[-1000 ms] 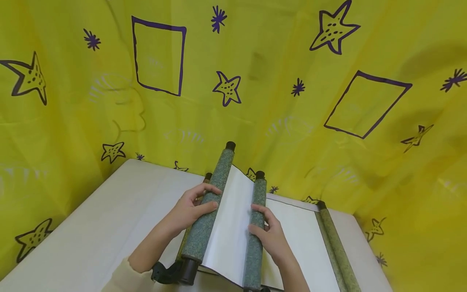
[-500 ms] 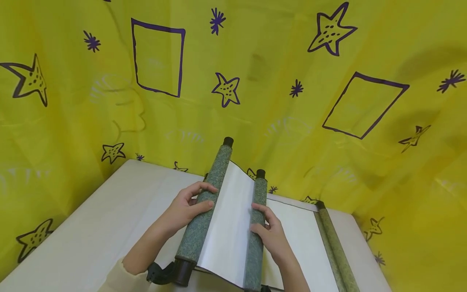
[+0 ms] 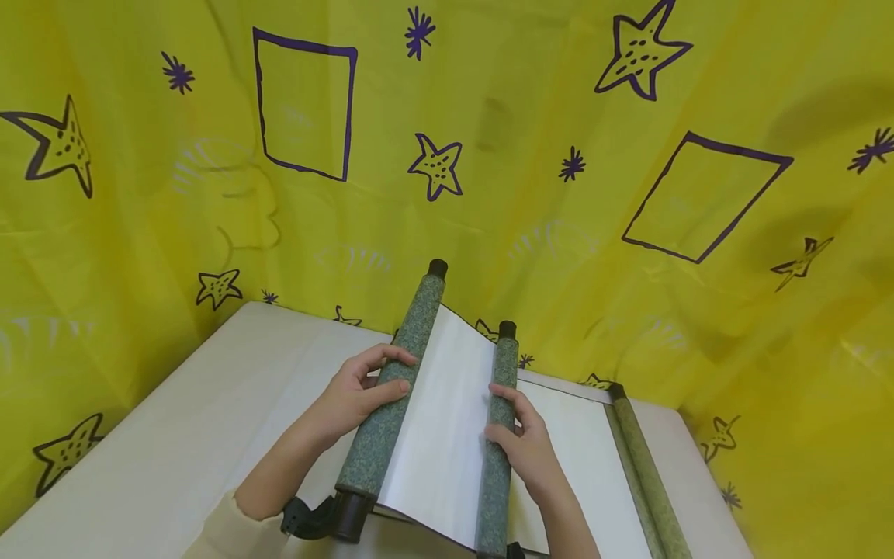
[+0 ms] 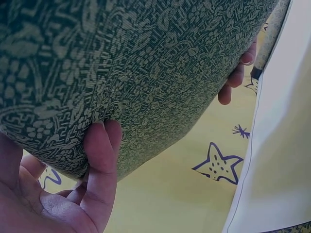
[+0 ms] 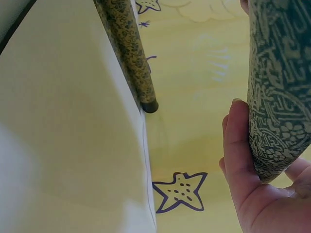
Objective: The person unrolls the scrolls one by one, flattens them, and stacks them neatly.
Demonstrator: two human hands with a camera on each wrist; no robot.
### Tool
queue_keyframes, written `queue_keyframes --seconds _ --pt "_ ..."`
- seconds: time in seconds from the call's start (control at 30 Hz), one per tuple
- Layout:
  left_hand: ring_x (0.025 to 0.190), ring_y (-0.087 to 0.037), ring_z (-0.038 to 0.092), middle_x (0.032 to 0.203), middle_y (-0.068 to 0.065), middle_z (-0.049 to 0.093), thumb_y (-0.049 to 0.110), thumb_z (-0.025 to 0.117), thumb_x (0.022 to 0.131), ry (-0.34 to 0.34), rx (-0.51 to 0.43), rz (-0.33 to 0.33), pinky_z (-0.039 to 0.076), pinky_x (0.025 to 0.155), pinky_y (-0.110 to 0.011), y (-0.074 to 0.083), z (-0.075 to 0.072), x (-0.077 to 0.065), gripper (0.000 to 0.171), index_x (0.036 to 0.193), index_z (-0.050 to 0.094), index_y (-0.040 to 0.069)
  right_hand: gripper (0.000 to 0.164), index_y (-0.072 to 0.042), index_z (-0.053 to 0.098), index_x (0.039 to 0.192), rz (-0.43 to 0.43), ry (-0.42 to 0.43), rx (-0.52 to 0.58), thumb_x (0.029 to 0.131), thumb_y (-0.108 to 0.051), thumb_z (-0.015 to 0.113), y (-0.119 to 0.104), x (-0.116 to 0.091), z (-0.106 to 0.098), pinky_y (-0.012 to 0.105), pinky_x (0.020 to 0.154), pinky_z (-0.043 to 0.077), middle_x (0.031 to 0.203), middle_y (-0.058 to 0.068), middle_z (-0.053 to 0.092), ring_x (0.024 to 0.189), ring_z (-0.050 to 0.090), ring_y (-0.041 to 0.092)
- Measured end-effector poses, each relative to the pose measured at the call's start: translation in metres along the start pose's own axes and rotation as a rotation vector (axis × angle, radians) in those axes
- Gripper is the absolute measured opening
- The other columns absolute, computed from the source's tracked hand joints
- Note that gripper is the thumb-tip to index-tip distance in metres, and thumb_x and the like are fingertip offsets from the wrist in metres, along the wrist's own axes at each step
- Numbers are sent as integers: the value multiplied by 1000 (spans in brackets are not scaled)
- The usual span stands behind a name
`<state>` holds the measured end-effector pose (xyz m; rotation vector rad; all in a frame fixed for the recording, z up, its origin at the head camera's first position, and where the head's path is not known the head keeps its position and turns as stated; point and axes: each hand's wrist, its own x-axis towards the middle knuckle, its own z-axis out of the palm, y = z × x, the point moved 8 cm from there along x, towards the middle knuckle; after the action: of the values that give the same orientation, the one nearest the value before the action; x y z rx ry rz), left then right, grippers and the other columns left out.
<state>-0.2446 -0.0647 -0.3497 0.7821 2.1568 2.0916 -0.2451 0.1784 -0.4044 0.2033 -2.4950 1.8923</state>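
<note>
A green patterned scroll is held partly unrolled above the table, a strip of its white paper (image 3: 443, 419) stretched between two rolls. My left hand (image 3: 363, 388) grips the thicker left roll (image 3: 377, 450), thumb on the near side and fingers around it. The thinner right roll (image 3: 497, 481) is in my right hand (image 3: 524, 439), held between thumb and fingers. Both rolls have dark end knobs, and the left one stands tilted. In the left wrist view the patterned roll (image 4: 146, 87) fills much of the frame, with fingertips of the other hand showing beyond it.
Beneath lies a second scroll, its white sheet (image 3: 573, 435) spread on the white table (image 3: 195, 404). Its olive-gold roll (image 3: 646, 473) lies at the right. Yellow cloth (image 3: 503, 217) with purple stars and frames hangs behind and around the table.
The left roll has shifted slightly left and up, the right roll slightly right. The strip of white paper between them has grown a little wider. Both hands keep their grip.
</note>
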Motion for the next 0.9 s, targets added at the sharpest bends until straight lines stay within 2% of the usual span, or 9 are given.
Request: queue_keyframes --seconds 0.27,0.4,0.57,0.7,0.77,0.9 --pt "97 -26 55 130 1 44 24 63 88 13 -14 -36 46 78 -40 -3 -2 -4 31 117 55 20 52 -25 50 127 15 -11 21 81 -9 67 5 2 2 37 85 41 137 -10 37 123 34 17" --pt "94 -26 56 132 2 42 24 63 87 22 -8 -42 46 76 -39 -2 -2 -5 31 117 56 21 51 -25 50 127 3 -24 -13 82 -7 65 3 3 1 38 89 38 139 -9 36 127 29 16" --pt "92 -27 56 130 0 44 25 63 88 18 6 -23 47 75 -38 1 -1 -1 31 117 55 19 52 -25 50 127 -8 -25 -6 82 -1 61 -1 4 -5 39 84 40 140 -8 33 122 34 20" --pt "97 -26 56 129 -1 45 24 62 88 7 2 -16 47 78 -38 3 0 1 31 117 55 18 51 -26 49 128 28 -42 6 83 -9 66 1 3 -5 36 82 42 137 -8 36 114 42 24" --pt "94 -27 57 129 -1 45 24 62 88 1 -2 -19 47 77 -38 3 0 1 31 118 55 18 51 -27 50 127 48 -44 14 82 -11 69 3 3 -5 35 80 44 136 -8 38 111 47 26" --pt "89 -27 59 128 -3 46 24 61 89 6 10 -20 48 75 -37 2 -2 0 31 118 55 18 50 -27 52 125 44 -38 1 82 -6 66 5 2 -6 35 79 44 137 -7 36 113 44 26"
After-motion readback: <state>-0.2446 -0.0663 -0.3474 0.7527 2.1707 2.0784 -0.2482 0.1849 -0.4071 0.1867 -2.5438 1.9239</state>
